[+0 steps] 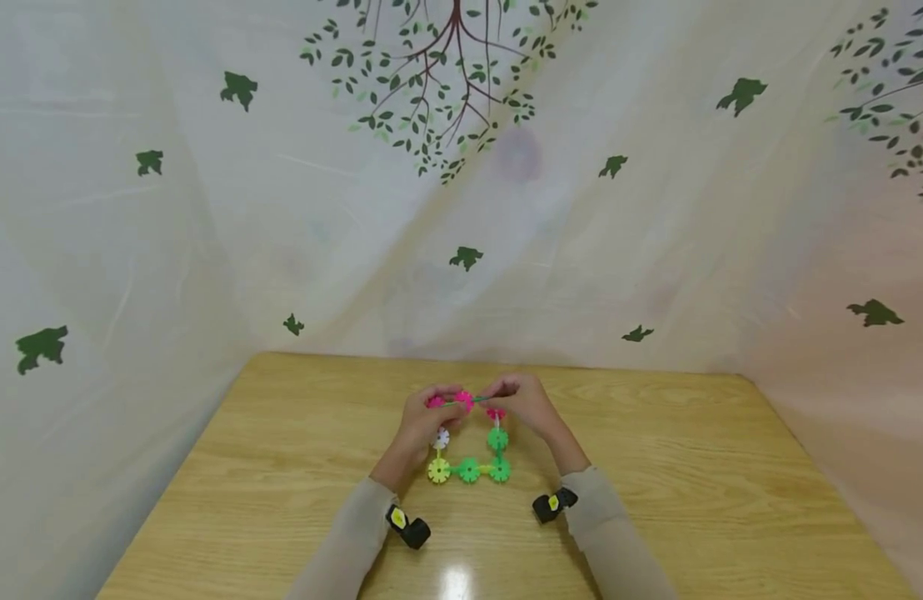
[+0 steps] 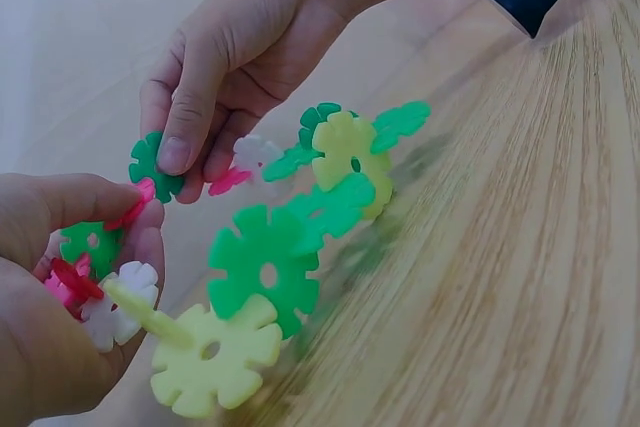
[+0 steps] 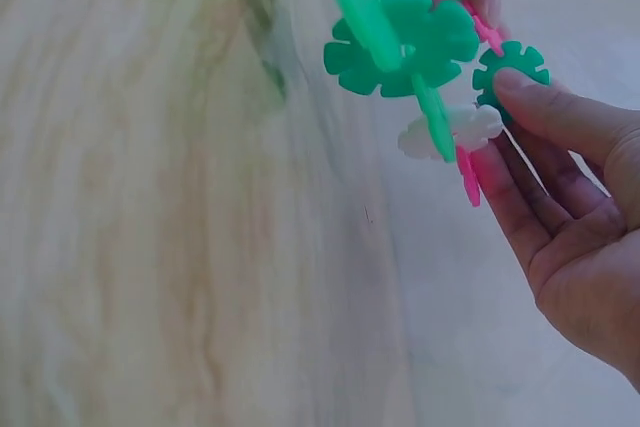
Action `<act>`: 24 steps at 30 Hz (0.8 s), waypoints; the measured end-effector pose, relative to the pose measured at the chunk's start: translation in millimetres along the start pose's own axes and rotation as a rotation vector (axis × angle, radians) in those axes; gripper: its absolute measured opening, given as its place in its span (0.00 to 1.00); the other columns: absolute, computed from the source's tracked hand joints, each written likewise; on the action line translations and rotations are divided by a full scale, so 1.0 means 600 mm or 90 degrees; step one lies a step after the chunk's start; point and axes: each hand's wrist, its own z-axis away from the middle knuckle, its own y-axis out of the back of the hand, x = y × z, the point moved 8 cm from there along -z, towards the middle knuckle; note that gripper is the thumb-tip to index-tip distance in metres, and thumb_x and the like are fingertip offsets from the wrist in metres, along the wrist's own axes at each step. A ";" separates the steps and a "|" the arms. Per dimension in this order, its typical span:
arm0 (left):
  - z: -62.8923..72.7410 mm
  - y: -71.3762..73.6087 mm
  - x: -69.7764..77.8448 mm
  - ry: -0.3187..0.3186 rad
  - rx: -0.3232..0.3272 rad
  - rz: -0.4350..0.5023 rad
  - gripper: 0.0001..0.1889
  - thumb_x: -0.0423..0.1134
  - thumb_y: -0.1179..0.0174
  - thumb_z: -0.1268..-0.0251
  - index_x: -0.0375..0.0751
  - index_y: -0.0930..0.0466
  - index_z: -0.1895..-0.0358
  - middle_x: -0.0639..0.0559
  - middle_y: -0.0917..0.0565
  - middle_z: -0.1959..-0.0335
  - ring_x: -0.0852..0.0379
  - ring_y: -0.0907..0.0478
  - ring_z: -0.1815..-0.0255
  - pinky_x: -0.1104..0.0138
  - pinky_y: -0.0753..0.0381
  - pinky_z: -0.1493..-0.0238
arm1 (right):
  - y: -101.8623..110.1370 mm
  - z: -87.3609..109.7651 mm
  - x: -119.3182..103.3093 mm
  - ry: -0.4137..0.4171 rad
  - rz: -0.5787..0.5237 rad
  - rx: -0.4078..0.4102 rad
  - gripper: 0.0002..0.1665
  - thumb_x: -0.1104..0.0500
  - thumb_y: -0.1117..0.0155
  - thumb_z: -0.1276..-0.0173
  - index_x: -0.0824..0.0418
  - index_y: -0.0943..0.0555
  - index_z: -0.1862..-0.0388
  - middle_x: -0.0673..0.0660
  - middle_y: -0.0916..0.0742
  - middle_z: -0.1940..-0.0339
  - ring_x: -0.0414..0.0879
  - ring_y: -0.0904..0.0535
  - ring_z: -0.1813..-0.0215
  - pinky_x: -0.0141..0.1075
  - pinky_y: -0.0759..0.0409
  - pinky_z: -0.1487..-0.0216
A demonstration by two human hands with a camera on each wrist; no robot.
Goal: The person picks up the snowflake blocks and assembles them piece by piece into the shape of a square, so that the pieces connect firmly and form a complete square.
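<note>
A chain of interlocking plastic snowflake discs forms a rough square frame, with yellow discs (image 2: pixel 215 355), green discs (image 3: pixel 405 45), white discs (image 2: pixel 122 305) and pink ones slotted edge to edge. My left hand (image 1: pixel 426 417) grips the frame's far left part and pinches a pink disc (image 1: pixel 465 401) between thumb and fingers. In my right hand (image 1: pixel 523 402) a dark green disc (image 3: pixel 512 75) is pinched by thumb and fingers, meeting the pink one's edge. Just below the right fingers, another pink disc (image 1: pixel 496 413) joins a white disc (image 3: pixel 450 133). My fingers partly hide the far side.
The wooden table (image 1: pixel 281 483) lies under both hands. Behind it hangs a pale cloth (image 1: pixel 371 275) printed with leaves and birds. A black wrist camera (image 1: pixel 409 527) is strapped to the left sleeve, and another wrist camera (image 1: pixel 555 505) to the right.
</note>
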 end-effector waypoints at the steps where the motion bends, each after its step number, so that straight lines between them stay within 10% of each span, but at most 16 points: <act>1: 0.001 -0.001 0.001 -0.003 -0.001 -0.001 0.21 0.28 0.32 0.38 0.30 0.19 0.41 0.45 0.16 0.52 0.62 0.16 0.66 0.70 0.13 0.60 | 0.001 0.001 0.000 -0.001 0.002 0.002 0.06 0.66 0.25 0.38 0.70 0.12 0.65 0.56 0.09 0.71 0.44 0.15 0.70 0.33 0.16 0.68; 24: -0.005 0.002 0.002 -0.004 -0.004 -0.006 0.18 0.27 0.33 0.36 0.28 0.19 0.43 0.41 0.15 0.48 0.62 0.16 0.63 0.70 0.14 0.57 | -0.013 0.000 -0.016 0.016 0.025 -0.014 0.06 0.69 0.27 0.36 0.72 0.13 0.62 0.69 0.11 0.65 0.57 0.15 0.66 0.38 0.15 0.66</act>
